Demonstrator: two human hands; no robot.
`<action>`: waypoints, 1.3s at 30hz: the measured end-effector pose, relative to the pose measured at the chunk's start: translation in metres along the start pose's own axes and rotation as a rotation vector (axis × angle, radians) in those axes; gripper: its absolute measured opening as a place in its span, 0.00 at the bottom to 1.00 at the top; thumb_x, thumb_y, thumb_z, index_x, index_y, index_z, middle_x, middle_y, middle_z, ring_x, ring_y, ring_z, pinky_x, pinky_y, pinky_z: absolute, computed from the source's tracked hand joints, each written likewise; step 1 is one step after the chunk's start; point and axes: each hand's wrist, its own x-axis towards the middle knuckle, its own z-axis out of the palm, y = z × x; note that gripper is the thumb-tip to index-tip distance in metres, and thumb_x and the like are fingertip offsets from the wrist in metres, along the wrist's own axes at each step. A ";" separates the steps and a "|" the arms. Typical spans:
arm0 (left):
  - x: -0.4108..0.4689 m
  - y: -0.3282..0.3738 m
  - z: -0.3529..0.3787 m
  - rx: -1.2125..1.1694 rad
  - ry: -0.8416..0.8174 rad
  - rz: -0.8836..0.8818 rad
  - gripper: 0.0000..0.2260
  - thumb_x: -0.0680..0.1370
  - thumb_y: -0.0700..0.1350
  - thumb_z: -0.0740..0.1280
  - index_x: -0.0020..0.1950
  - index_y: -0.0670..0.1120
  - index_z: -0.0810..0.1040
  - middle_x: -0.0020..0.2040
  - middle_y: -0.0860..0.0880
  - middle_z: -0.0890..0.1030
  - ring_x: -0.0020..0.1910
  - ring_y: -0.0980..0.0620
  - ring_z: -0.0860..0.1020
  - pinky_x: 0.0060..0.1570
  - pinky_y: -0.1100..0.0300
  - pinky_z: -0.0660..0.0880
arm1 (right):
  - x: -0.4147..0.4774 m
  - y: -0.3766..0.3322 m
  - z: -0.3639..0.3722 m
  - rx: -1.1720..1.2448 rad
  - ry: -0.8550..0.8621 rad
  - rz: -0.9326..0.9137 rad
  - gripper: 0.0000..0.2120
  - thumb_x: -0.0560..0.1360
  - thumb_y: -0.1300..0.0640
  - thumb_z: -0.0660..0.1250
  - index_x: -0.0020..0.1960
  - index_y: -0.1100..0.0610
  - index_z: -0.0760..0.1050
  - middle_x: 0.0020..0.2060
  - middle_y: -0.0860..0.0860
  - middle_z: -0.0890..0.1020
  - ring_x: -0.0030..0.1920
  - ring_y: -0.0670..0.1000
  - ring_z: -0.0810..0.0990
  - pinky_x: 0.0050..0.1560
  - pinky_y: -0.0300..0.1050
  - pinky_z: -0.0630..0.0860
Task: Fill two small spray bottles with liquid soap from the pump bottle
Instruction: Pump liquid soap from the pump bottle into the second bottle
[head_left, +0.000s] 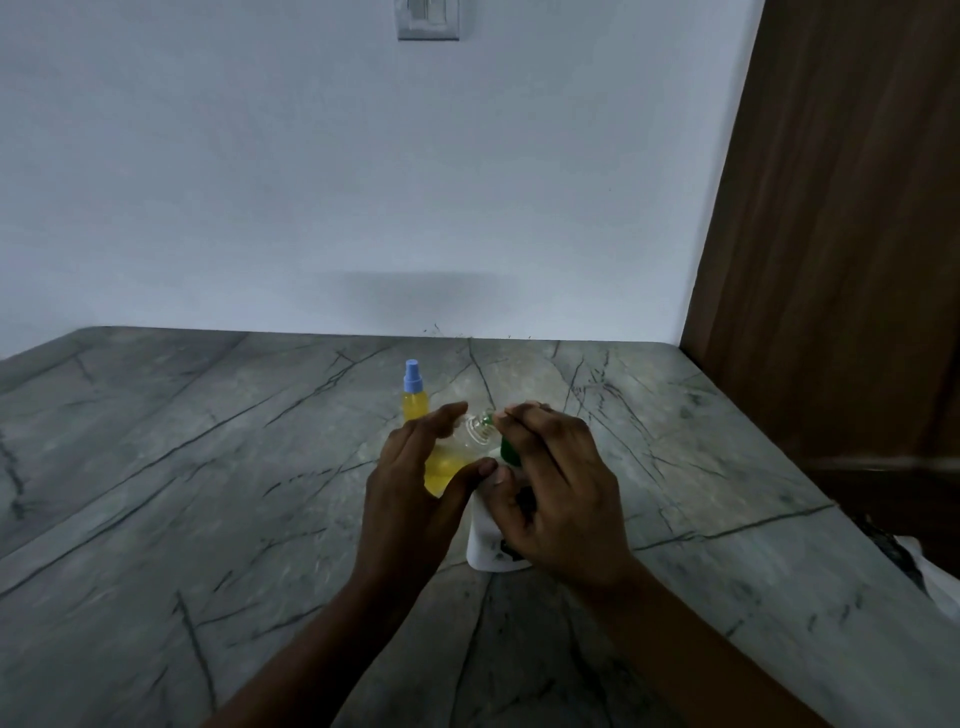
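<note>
My left hand (415, 483) grips a small clear spray bottle (447, 467) partly filled with yellow liquid, tilted to the right with its threaded neck bare. My right hand (550, 483) pinches a small green piece (487, 415) right at that neck. A darker green part (508, 450) shows under my right fingers; I cannot tell what it belongs to. The white pump bottle (485, 540) stands below my right hand, mostly hidden by it. Behind my hands a second small spray bottle (414, 397) with yellow liquid and a blue spray top stands upright on the counter.
The grey veined stone counter (208, 467) runs to a white wall at the back. A dark wooden panel (831, 234) rises at the right. Something white (935, 577) lies at the counter's right edge.
</note>
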 end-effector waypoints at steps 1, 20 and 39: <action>0.000 0.000 0.000 -0.005 0.001 -0.001 0.22 0.69 0.53 0.68 0.61 0.55 0.69 0.52 0.57 0.74 0.49 0.60 0.74 0.44 0.70 0.68 | 0.001 0.000 -0.001 -0.004 -0.006 -0.006 0.16 0.74 0.58 0.62 0.58 0.64 0.74 0.52 0.59 0.79 0.57 0.53 0.74 0.63 0.37 0.66; 0.004 0.007 0.000 -0.041 0.022 0.002 0.22 0.70 0.47 0.71 0.62 0.54 0.69 0.53 0.54 0.74 0.50 0.52 0.76 0.45 0.62 0.73 | 0.012 0.004 -0.008 -0.061 0.003 -0.073 0.17 0.75 0.57 0.61 0.57 0.67 0.77 0.51 0.60 0.80 0.57 0.54 0.73 0.60 0.42 0.70; 0.000 -0.001 0.001 -0.012 0.013 0.015 0.22 0.70 0.49 0.70 0.62 0.53 0.69 0.53 0.54 0.75 0.49 0.54 0.76 0.45 0.67 0.70 | 0.004 0.002 -0.002 -0.004 0.006 -0.026 0.21 0.81 0.53 0.54 0.55 0.68 0.79 0.50 0.61 0.81 0.56 0.54 0.75 0.61 0.36 0.67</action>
